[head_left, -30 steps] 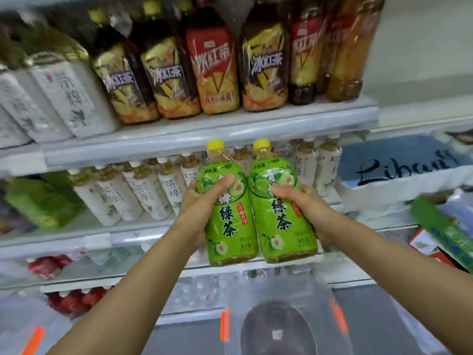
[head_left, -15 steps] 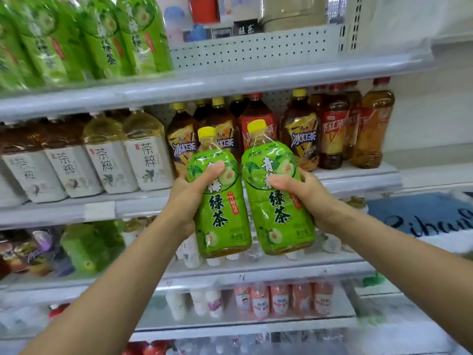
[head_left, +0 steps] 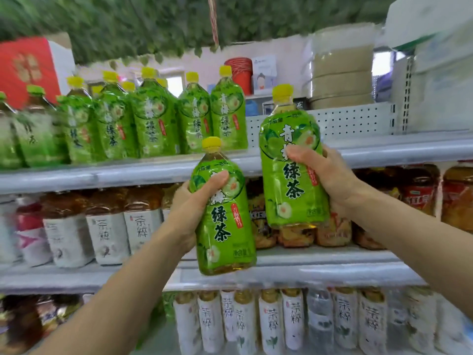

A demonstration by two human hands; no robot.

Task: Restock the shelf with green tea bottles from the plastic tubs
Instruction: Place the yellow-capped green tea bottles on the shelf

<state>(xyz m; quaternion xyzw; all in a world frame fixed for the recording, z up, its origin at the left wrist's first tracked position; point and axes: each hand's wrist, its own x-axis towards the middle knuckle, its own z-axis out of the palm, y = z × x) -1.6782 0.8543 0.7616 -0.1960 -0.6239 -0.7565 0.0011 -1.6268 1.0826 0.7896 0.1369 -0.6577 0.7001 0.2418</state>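
My left hand point(head_left: 194, 201) grips a green tea bottle point(head_left: 225, 226) with a yellow cap, held upright in front of the middle shelf. My right hand point(head_left: 325, 175) grips a second green tea bottle point(head_left: 294, 190), raised higher so its cap reaches above the top shelf's front edge point(head_left: 384, 149). Several matching green tea bottles point(head_left: 153, 119) stand in a row on the left part of that top shelf. To their right the shelf shows a bare stretch in front of a perforated white back panel point(head_left: 345, 119). The plastic tubs are out of view.
Brown tea bottles point(head_left: 419, 190) and white-labelled tea bottles point(head_left: 102, 226) fill the middle shelf; more white-labelled bottles point(head_left: 281, 324) stand below. A red box point(head_left: 25, 67), a red cup stack point(head_left: 242, 73) and stacked beige tubs point(head_left: 340, 78) sit high behind. Leafy garland point(head_left: 153, 26) hangs overhead.
The view has tilted up to the top shelf. Both bottles have risen, and the right one is now lifted well above the left one.
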